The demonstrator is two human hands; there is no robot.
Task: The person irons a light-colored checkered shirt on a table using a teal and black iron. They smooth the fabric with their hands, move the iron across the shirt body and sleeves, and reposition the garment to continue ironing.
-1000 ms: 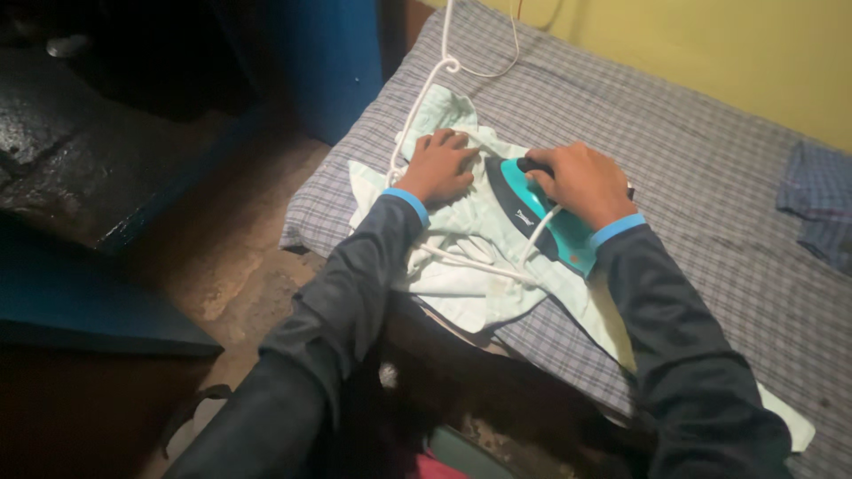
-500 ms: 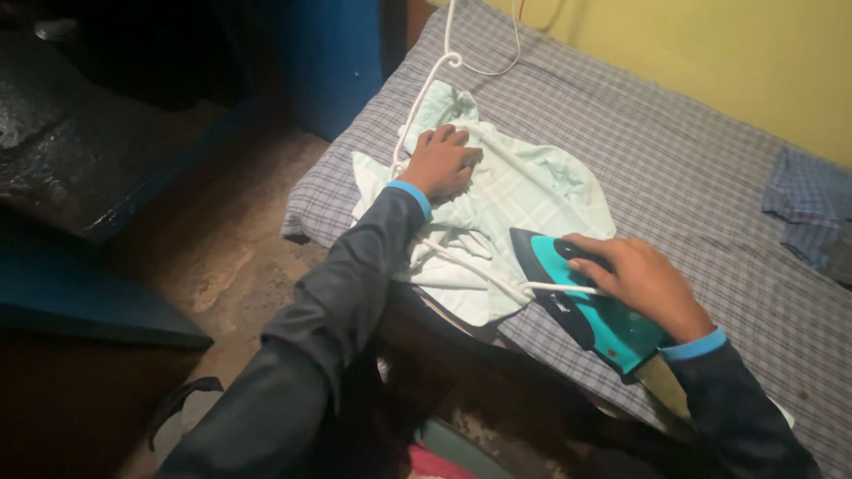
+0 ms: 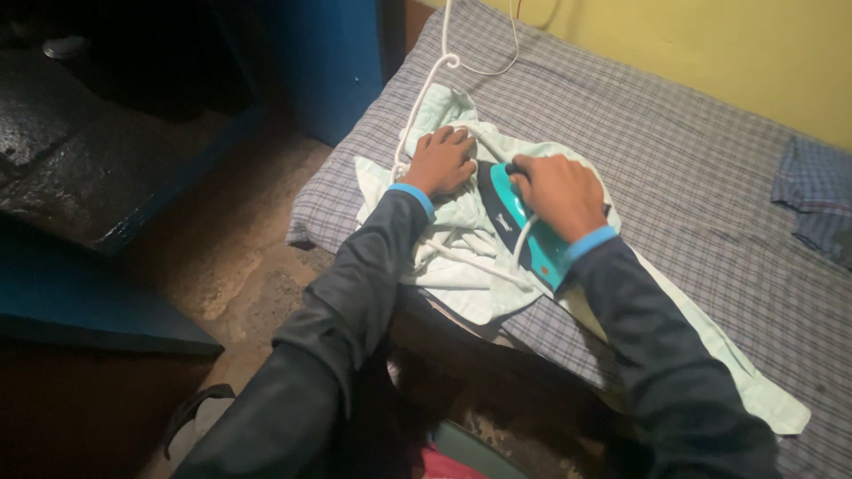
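A pale green garment (image 3: 461, 279) lies spread on a bed covered with a grey checked sheet (image 3: 674, 151). My left hand (image 3: 441, 161) presses flat on the garment's upper part, fingers apart. My right hand (image 3: 555, 192) grips the handle of a teal and dark clothes iron (image 3: 519, 226) resting on the garment just right of my left hand. The iron's white cord (image 3: 422, 98) runs from the iron's back, across the cloth and up toward the top of the bed.
A folded blue checked cloth (image 3: 816, 200) lies at the bed's right edge. A yellow wall (image 3: 710, 44) runs behind the bed. Left of the bed are a worn floor (image 3: 240, 257), blue furniture (image 3: 328, 62) and a dark bench (image 3: 62, 160).
My right hand drew the iron down to the garment's lower right half a second ago, then pushed it back up beside my left hand. My left hand stayed pressed in place.
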